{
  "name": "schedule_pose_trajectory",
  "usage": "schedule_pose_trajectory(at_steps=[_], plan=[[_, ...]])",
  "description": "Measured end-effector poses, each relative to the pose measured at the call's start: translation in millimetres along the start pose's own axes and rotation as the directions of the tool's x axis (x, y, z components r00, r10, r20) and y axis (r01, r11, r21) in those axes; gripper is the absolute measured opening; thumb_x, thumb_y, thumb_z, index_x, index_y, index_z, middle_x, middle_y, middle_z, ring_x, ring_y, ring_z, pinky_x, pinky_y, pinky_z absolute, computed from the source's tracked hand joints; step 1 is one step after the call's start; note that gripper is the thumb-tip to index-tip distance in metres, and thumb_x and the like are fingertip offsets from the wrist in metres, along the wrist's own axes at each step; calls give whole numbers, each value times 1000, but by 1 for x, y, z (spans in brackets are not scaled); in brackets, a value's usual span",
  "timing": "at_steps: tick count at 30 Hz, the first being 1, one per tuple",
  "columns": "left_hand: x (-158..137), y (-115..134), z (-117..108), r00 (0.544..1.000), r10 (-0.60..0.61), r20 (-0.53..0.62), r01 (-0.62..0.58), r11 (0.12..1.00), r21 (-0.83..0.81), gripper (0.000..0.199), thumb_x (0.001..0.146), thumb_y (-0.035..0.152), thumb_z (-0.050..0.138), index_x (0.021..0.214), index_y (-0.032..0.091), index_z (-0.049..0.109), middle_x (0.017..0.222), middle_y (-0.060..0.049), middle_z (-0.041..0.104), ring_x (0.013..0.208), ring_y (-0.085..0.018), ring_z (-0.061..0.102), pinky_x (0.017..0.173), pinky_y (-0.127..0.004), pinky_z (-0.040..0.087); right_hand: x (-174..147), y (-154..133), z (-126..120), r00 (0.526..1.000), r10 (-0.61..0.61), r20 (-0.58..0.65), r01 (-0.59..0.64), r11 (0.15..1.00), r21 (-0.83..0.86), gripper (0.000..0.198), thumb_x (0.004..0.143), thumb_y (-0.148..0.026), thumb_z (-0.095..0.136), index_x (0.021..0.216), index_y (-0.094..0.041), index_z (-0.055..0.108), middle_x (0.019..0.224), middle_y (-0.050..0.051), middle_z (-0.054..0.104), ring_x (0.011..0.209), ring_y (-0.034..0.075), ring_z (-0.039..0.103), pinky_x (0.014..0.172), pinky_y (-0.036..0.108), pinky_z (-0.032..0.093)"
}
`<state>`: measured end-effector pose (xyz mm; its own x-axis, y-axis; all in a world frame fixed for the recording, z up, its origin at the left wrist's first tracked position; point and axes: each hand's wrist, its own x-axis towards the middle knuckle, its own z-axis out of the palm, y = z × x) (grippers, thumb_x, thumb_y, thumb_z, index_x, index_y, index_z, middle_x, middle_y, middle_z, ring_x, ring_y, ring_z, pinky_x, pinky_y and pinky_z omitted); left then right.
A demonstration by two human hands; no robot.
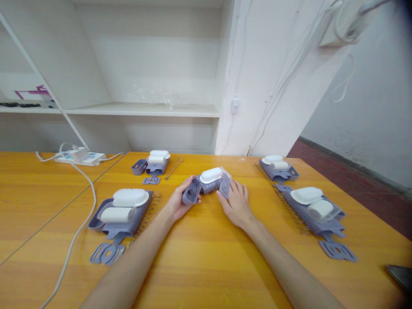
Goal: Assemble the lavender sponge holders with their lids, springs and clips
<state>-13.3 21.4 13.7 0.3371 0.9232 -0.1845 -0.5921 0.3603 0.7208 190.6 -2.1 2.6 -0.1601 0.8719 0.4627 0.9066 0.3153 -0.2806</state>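
Cup [191, 192] diagonal, mouth toward camera

No readable text, no legible labels, brands, numbers or signs

Bright, diffuse light; soft sheen on table [193, 270]; upper-right corner dark, blurred; edges stretched.

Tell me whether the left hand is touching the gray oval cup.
Touching. The head view shows the left hand holding the gray oval cup, thumb against its side.
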Motion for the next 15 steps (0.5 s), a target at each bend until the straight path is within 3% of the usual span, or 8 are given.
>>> schedule_pose_trajectory(at_steps=[3,7,10,12,15], plan=[[1,1,-1,1000,-10,18,10,1000,0,44,79,37,60,119,22,50,87,-4,63,55,-14,61,51,-28,50,0,-3,-5,998,4,-57,-5,1000,-20,48,90,-41,39,135,-24,38,130,10,48,115,27,42,100,52,26],[-1,3,0,998,-35,59,35,999,11,43,81,34,57,121,21,49,88,-5,63,54,-14,60,49,-29,50,-1,3,-6,979,102,-178,-92,994,61,42,91,-37,35,129,-23,46,108,9,57,101,24,49,90,46,36],[-4,3,2,996,-48,74,46,999,29,42,81,32,57,120,20,51,87,-5,62,53,-14,60,48,-30,50,1,14,-1,944,175,-280,-123,973,194,45,91,-41,34,130,-20,44,117,11,53,110,25,46,93,45,35],[-5,3,3,996,-49,79,47,999,28,39,81,30,57,118,18,53,86,-5,62,54,-14,60,49,-30,50,3,21,4,946,198,-256,-120,949,291,52,90,-44,34,135,-17,37,129,13,47,119,26,42,97,45,35],[-4,2,4,997,-31,70,30,999,20,36,80,31,59,113,16,56,85,-5,63,54,-13,59,51,-29,51,5,25,7,984,160,-84,-117,920,375,60,87,-48,40,138,-17,32,127,13,51,116,25,47,95,43,38]])
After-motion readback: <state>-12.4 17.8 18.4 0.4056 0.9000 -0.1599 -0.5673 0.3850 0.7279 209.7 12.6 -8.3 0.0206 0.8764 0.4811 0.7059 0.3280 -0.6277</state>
